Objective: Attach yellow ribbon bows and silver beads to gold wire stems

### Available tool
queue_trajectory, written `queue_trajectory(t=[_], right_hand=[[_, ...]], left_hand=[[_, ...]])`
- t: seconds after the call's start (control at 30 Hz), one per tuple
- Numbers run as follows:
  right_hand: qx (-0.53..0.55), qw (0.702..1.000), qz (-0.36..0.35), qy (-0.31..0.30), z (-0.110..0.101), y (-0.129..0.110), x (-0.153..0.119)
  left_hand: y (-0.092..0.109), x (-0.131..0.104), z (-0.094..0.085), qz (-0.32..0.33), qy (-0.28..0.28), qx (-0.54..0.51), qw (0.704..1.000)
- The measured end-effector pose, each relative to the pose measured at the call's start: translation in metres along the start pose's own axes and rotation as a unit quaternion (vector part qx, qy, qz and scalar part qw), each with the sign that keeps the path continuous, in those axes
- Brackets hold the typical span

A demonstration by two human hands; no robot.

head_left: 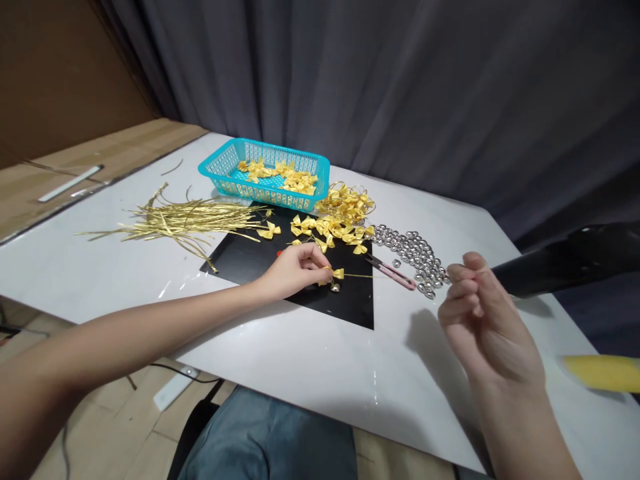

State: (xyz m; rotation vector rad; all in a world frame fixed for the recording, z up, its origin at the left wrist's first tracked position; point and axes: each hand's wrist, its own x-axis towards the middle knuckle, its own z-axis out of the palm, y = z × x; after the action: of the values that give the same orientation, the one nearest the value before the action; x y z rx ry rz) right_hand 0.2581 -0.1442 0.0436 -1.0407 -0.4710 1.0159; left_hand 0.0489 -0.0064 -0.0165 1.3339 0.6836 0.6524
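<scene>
Between thumb and forefinger, my left hand (290,272) pinches a small yellow ribbon bow (339,273) above the black mat. A silver jingle bell (335,288) hangs just beneath the bow. From the bow a thin gold cord (361,275) runs taut to the right, toward my right hand (493,327). That hand is raised with fingers closed in a pinch at the cord's line; the far end of the cord is hard to see. Pink-handled thread snips (399,275) lie between my hands, beside a pile of silver bells (413,252).
A turquoise basket (220,175) with yellow bows stands at the back. Gold twist ties (185,220) lie left of the black mat (350,307). More bows (330,228) are spread across it. A dark cylindrical object (565,260) and a yellow item (603,372) are at right.
</scene>
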Motion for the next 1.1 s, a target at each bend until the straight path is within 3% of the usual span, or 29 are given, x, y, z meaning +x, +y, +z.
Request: queue_trajectory(t=[0.23, 0.33, 0.43, 0.53, 0.67, 0.73, 0.77, 0.83, 0.9, 1.0, 1.1], right_hand=[[0.058, 0.995, -0.079, 0.035, 0.005, -0.005, -0.004], [-0.002, 0.988, -0.152, 0.03, 0.009, -0.006, -0.009], [-0.111, 0.973, -0.2, -0.016, 0.009, -0.008, -0.015], [-0.248, 0.955, -0.12, -0.109, 0.005, -0.007, -0.018], [-0.418, 0.862, 0.061, -0.28, 0.005, 0.007, -0.014], [-0.453, 0.84, 0.068, -0.29, 0.01, 0.021, -0.012], [-0.455, 0.847, 0.051, -0.271, 0.013, 0.029, -0.012], [-0.405, 0.888, 0.027, -0.217, 0.019, 0.044, -0.012], [-0.314, 0.924, 0.068, -0.207, 0.025, 0.056, -0.013], [-0.208, 0.936, 0.149, -0.241, 0.03, 0.065, -0.014], [-0.166, 0.942, 0.17, -0.236, 0.03, 0.065, -0.012]], left_hand=[[0.006, -0.008, 0.006, -0.056, -0.068, -0.067, 0.994], [0.007, -0.011, 0.009, -0.064, -0.079, -0.076, 0.992], [0.006, -0.009, 0.008, -0.038, -0.048, -0.063, 0.996], [0.005, -0.006, 0.003, 0.048, 0.019, -0.018, 0.999], [0.005, -0.006, -0.002, 0.164, 0.059, 0.076, 0.982], [0.004, -0.008, -0.001, 0.187, 0.053, 0.1, 0.976], [0.004, -0.009, 0.0, 0.195, 0.047, 0.108, 0.974], [0.004, -0.013, 0.003, 0.212, 0.036, 0.125, 0.968], [0.005, -0.016, 0.006, 0.24, 0.024, 0.148, 0.959], [0.005, -0.019, 0.008, 0.278, 0.012, 0.176, 0.944], [0.004, -0.019, 0.008, 0.281, 0.013, 0.18, 0.942]])
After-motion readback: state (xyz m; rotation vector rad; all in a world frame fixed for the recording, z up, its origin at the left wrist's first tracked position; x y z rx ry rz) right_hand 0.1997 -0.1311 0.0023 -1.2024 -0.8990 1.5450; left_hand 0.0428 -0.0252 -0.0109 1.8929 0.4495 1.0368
